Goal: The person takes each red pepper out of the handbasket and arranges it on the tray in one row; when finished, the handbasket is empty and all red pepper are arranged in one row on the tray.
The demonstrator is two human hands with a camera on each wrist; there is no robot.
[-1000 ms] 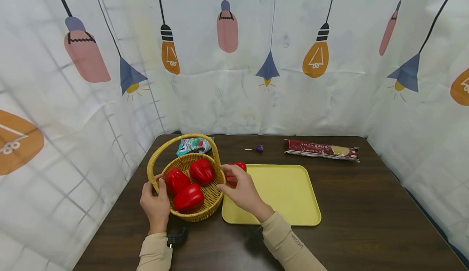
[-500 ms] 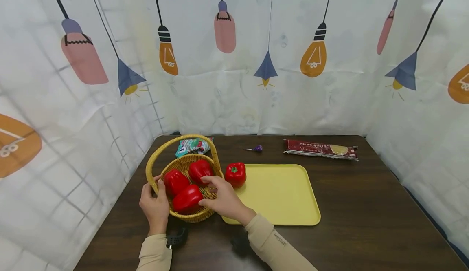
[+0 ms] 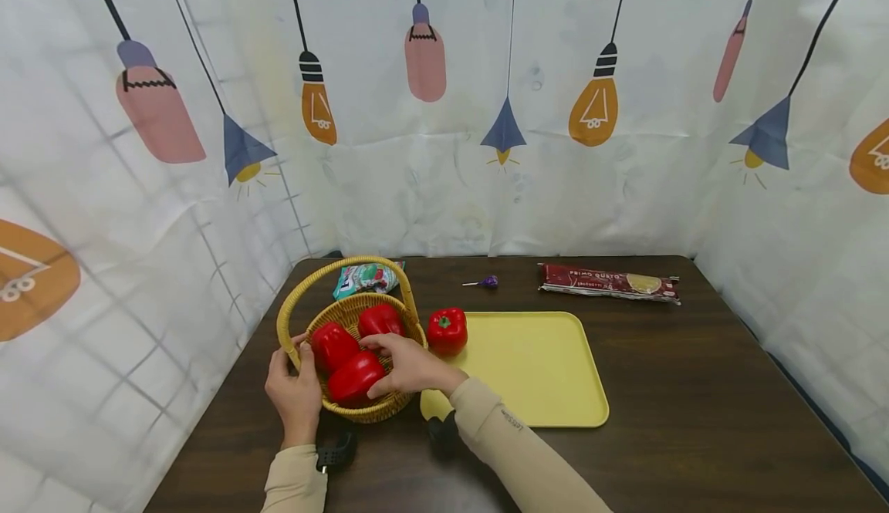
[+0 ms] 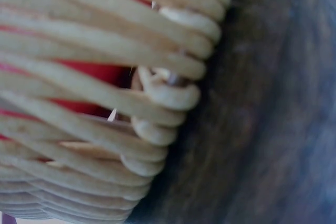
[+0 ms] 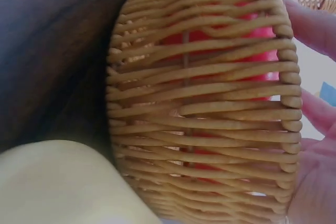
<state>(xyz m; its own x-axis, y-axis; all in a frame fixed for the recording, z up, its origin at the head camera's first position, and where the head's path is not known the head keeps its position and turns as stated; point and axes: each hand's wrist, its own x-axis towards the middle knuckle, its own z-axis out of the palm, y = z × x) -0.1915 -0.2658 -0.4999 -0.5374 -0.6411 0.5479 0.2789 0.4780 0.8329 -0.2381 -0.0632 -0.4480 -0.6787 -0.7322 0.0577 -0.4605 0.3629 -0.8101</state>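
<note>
A yellow wicker basket (image 3: 378, 413) with a tall handle (image 3: 368, 259) stands at the left of the table. Inside lie a left red bell pepper (image 3: 333, 345), a back one (image 3: 379, 318) and a front one (image 3: 353, 380). My left hand (image 3: 295, 397) grips the basket's left rim by the handle's foot. Reaching over the right rim, my right hand (image 3: 410, 366) holds the front pepper's right end between thumb and fingers. In the right wrist view, the wicker wall (image 5: 210, 88) hides part of that hand. The left wrist view shows mostly blurred wicker (image 4: 157, 51).
Another red bell pepper (image 3: 447, 331) sits on the back left corner of a yellow tray (image 3: 528, 374), beside the basket. Behind are a teal packet (image 3: 364, 279), a purple lollipop (image 3: 489, 281) and a red spaghetti pack (image 3: 607, 282). Printed cloth (image 3: 430, 189) hangs around the table.
My right hand has moved left from near the tray's pepper, over the basket's right rim, to the front pepper inside. My left hand has stayed on the rim.
</note>
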